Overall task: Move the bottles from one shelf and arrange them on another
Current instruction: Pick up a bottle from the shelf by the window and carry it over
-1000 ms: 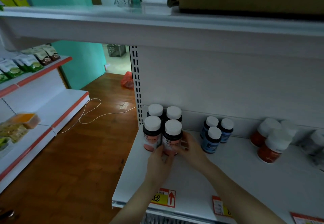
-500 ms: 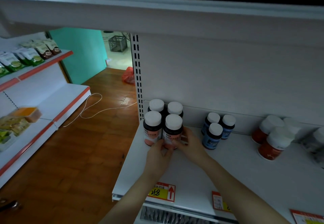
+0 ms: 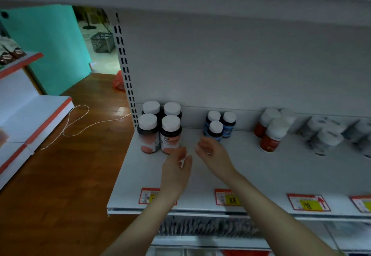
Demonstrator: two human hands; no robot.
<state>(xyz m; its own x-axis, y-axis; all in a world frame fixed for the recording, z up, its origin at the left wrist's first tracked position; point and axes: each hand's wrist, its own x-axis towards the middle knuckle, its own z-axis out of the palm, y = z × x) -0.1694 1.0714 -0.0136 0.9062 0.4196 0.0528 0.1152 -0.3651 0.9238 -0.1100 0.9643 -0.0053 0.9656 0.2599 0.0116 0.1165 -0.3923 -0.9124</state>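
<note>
Fingers loose, left hand and right hand hover beside pink-labelled bottles.

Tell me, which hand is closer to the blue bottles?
Right. The right hand is just in front of the blue bottles; the left hand is farther left.
</note>
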